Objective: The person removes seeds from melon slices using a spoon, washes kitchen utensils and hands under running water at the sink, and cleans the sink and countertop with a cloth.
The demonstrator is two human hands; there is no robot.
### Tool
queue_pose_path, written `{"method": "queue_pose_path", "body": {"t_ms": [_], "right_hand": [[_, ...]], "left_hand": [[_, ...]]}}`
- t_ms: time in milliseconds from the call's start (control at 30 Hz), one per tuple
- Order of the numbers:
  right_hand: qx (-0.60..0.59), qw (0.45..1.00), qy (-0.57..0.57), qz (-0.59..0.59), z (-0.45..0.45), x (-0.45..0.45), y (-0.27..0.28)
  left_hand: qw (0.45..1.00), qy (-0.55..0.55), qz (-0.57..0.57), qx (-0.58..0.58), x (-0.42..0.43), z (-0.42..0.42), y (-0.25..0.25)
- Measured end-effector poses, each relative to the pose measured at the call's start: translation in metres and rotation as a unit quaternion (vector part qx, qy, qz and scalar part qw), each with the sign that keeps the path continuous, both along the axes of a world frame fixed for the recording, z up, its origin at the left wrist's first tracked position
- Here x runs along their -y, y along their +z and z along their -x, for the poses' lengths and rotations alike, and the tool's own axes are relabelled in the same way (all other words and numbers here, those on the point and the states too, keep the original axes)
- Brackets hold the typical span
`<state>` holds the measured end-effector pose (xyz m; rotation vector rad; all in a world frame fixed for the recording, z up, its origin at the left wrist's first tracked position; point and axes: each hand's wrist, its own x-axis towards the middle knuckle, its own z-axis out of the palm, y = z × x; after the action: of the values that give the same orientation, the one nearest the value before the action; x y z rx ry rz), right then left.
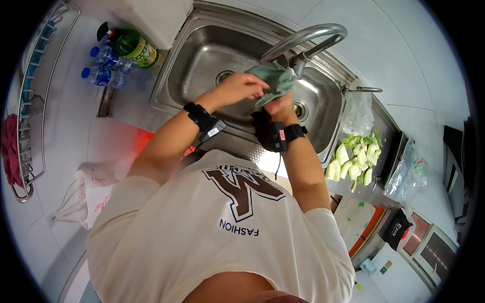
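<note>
A green cloth [277, 80] hangs bunched over the divider between the two sink basins, below the curved faucet. My right hand [281, 104] is under the cloth and holds it, its fingers partly covered by the fabric. Beside the cloth's left edge is my left hand [241, 88], above the left basin [194, 55], with its fingers stretched towards the cloth and slightly apart. Both wrists wear black straps with small devices.
The metal faucet [303, 39] arches over the sink. Cut pale green vegetable pieces [356, 159] and a plastic bag [357, 113] lie right of the sink. A green pump bottle [136, 48] and two water bottles [103, 77] stand at the left. A white bag [96, 194] hangs lower left.
</note>
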<state>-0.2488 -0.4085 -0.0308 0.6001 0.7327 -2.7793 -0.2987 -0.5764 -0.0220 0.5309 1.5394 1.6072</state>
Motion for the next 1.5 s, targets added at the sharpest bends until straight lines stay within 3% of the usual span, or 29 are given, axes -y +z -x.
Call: {"method": "queue_pose_path", "body": {"t_ms": [33, 100, 133, 167, 233, 367, 467, 533, 567, 633, 700, 767, 800, 833, 867, 900, 933, 967, 1000, 1033, 1067, 1100, 1167, 1233, 1300, 1367, 1433, 1500], "right_hand": [[-0.001, 1.000, -0.001, 0.000, 0.003, 0.000, 0.007], [-0.007, 0.998, -0.049, 0.038, 0.008, 0.000, 0.016], [-0.018, 0.998, -0.035, 0.039, 0.008, 0.000, 0.015], [-0.019, 0.999, -0.032, 0.039, 0.008, 0.002, 0.020], [0.005, 0.999, -0.013, 0.047, 0.007, 0.009, 0.031], [0.002, 0.999, 0.012, 0.049, 0.006, 0.015, 0.024], [-0.023, 1.000, 0.010, 0.002, 0.000, 0.009, -0.006], [0.095, 0.995, -0.028, -0.007, -0.008, 0.007, -0.013], [0.095, 0.995, -0.029, -0.006, -0.010, 0.009, -0.007], [0.225, 0.974, -0.006, -0.017, -0.013, 0.017, 0.006], [0.176, 0.984, 0.007, 0.033, -0.009, 0.017, -0.003], [0.046, 0.998, 0.000, 0.040, 0.001, 0.013, -0.012], [0.084, 0.996, -0.012, 0.021, 0.007, 0.009, -0.019], [0.084, 0.996, -0.014, 0.021, 0.008, 0.009, -0.022], [0.074, 0.997, -0.029, 0.017, 0.010, 0.013, -0.023], [0.063, 0.997, -0.043, 0.012, 0.010, 0.018, -0.025], [0.072, 0.994, -0.079, 0.035, 0.010, 0.028, -0.015], [0.097, 0.990, -0.098, 0.005, 0.013, 0.033, -0.015], [0.084, 0.994, -0.073, 0.017, 0.011, 0.034, -0.014], [0.074, 0.996, -0.047, 0.030, 0.007, 0.037, -0.005], [0.074, 0.996, -0.047, 0.029, 0.009, 0.036, -0.001], [0.063, 0.996, -0.054, 0.021, 0.011, 0.033, 0.002], [0.069, 0.996, -0.038, 0.040, 0.015, 0.021, 0.010], [0.085, 0.995, -0.039, -0.043, 0.016, 0.013, 0.031], [0.131, 0.989, -0.060, -0.023, 0.018, 0.008, 0.016], [0.003, 0.999, -0.028, -0.016, 0.017, 0.023, 0.001], [0.036, 0.999, -0.006, 0.009, 0.012, 0.033, 0.008], [0.012, 1.000, -0.017, 0.005, 0.014, 0.034, 0.009]], "left_hand": [[1.000, -0.001, 0.000, -0.001, 0.005, 0.008, -0.006], [0.969, 0.240, 0.025, 0.046, 0.012, 0.018, -0.015], [0.952, 0.298, 0.057, 0.033, 0.008, 0.018, -0.007], [0.952, 0.300, 0.056, 0.032, 0.005, 0.020, 0.008], [0.917, 0.206, -0.095, 0.328, 0.002, 0.024, 0.031], [0.924, 0.204, -0.145, 0.290, -0.017, 0.038, 0.017], [0.898, 0.284, -0.188, 0.278, -0.023, 0.041, 0.023], [0.862, 0.265, -0.281, 0.329, -0.027, 0.040, 0.021], [0.863, 0.264, -0.280, 0.328, -0.030, 0.037, 0.019], [0.828, 0.260, -0.265, 0.421, -0.038, 0.027, 0.013], [0.823, 0.216, -0.308, 0.426, -0.049, 0.016, -0.009], [0.864, 0.284, -0.245, 0.336, -0.057, -0.014, 0.009], [0.899, 0.276, -0.218, 0.260, -0.060, -0.025, 0.012], [0.900, 0.274, -0.217, 0.260, -0.059, -0.022, 0.005], [0.946, 0.283, -0.046, -0.153, -0.057, -0.015, -0.008], [0.801, 0.234, 0.133, -0.535, -0.055, -0.006, -0.020], [0.804, 0.239, 0.205, -0.504, -0.054, 0.004, -0.027], [0.804, 0.241, 0.203, -0.503, -0.052, 0.018, -0.035], [0.893, 0.281, 0.151, -0.317, -0.048, 0.031, -0.044], [0.941, 0.306, 0.092, -0.113, -0.045, 0.033, -0.043], [0.961, 0.266, 0.037, -0.059, -0.046, 0.031, -0.043], [0.961, 0.267, 0.037, -0.059, -0.047, 0.024, -0.042], [0.961, 0.190, 0.004, -0.200, -0.049, -0.004, -0.020], [0.976, 0.193, -0.037, -0.094, -0.057, -0.028, 0.004], [0.922, 0.202, 0.058, -0.326, -0.061, -0.035, -0.012], [0.919, 0.210, 0.086, -0.324, -0.055, -0.009, -0.019], [0.913, 0.219, 0.113, -0.325, -0.052, 0.011, -0.023], [0.937, 0.308, 0.088, -0.141, -0.052, 0.018, -0.028]]}}
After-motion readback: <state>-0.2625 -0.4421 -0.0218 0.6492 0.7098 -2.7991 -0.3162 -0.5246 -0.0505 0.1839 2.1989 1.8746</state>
